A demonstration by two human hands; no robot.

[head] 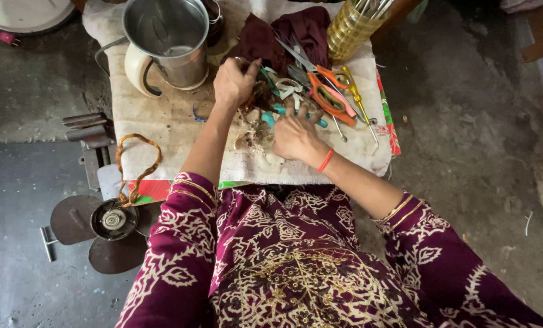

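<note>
covered by a stained pale cloth [168, 124], a low table [156, 189]; left of the orange scissors [329, 97] stood a steel jug [168, 39], behind them a yellow holder [347, 30], a maroon rag [283, 36].

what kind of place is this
Probably a small home repair workshop, worked at floor level: a cloth-covered board piled with scissors and pliers, a metal jug, and a fan motor with blades on the concrete floor.

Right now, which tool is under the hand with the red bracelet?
The teal-handled pliers. The right hand rests on them; the orange-handled scissors lie apart, beyond its fingers.
</note>
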